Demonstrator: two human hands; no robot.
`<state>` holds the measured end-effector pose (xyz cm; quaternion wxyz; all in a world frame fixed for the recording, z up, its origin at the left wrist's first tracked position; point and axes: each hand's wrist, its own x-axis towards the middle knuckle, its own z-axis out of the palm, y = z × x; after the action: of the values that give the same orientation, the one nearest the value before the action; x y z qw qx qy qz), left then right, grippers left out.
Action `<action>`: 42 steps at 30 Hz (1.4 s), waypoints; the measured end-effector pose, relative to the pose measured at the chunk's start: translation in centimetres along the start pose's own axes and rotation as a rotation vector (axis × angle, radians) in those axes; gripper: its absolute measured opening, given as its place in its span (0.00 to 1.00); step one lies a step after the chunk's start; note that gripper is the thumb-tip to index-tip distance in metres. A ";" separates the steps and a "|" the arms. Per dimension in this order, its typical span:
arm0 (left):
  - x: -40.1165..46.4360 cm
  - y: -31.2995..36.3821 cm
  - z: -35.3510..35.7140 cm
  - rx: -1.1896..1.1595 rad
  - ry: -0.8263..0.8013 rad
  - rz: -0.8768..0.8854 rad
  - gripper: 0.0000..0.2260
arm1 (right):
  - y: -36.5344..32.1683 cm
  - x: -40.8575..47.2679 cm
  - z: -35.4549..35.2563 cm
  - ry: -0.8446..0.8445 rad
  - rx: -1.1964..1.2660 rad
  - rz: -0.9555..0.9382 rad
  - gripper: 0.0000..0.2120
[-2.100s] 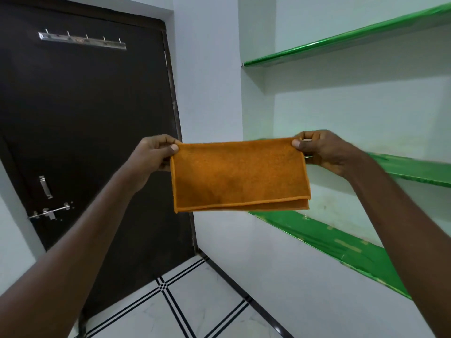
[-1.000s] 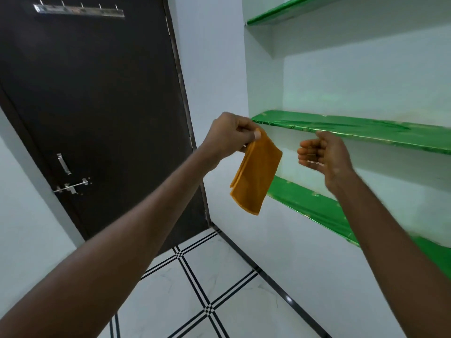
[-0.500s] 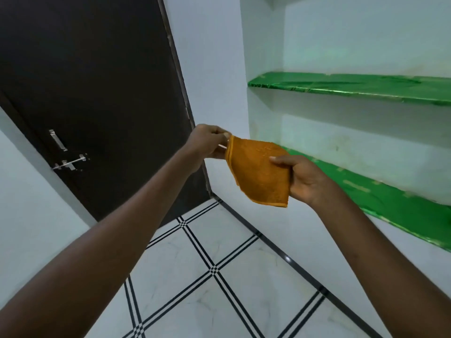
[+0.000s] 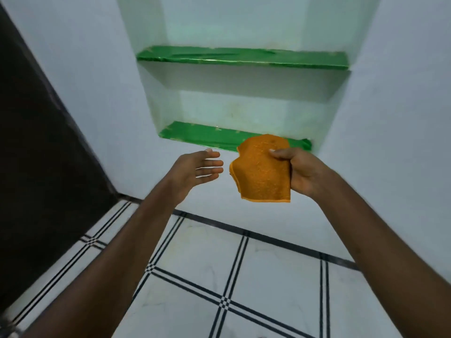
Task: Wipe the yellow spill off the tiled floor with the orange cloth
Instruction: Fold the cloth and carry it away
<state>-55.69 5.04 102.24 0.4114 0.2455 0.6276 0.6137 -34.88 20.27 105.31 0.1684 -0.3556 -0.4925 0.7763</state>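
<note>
Right hand (image 4: pixel 303 173) grips a folded orange terry cloth (image 4: pixel 262 169) above white tiled floor (image 4: pixel 268 276); left hand (image 4: pixel 197 170) hangs spread, empty.

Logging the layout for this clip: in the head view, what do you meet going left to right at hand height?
Dark door → left hand, open and empty → orange cloth → right hand gripping the cloth.

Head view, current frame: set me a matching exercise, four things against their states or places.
Things:
1. left hand
2. right hand
3. orange cloth
4. green shelves

States or places:
A. folded, held up in the air
B. set in the wall niche
C. open, holding nothing
D. closed on the cloth

Pairs: 1-C, 2-D, 3-A, 4-B
</note>
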 end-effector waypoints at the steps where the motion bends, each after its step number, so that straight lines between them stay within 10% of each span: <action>1: -0.3 -0.6 1.8 -0.005 -0.045 -0.015 0.17 | 0.5 -1.8 -1.5 0.052 0.006 -0.004 0.21; 13: -10.4 -5.6 33.3 0.087 -0.719 -0.077 0.19 | 6.4 -33.3 -22.7 0.726 0.184 -0.178 0.23; 26: -47.0 -18.8 68.1 0.194 -1.347 -0.239 0.20 | 24.4 -79.4 -36.6 1.381 0.482 -0.264 0.21; 42: -74.6 -31.5 93.5 0.402 -1.771 -0.251 0.19 | 37.5 -104.6 -48.8 1.706 0.774 -0.352 0.23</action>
<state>67.38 -6.45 96.22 0.7555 0.6231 0.1998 0.0314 75.68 -29.45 99.76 0.6915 -0.6424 0.0407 0.3280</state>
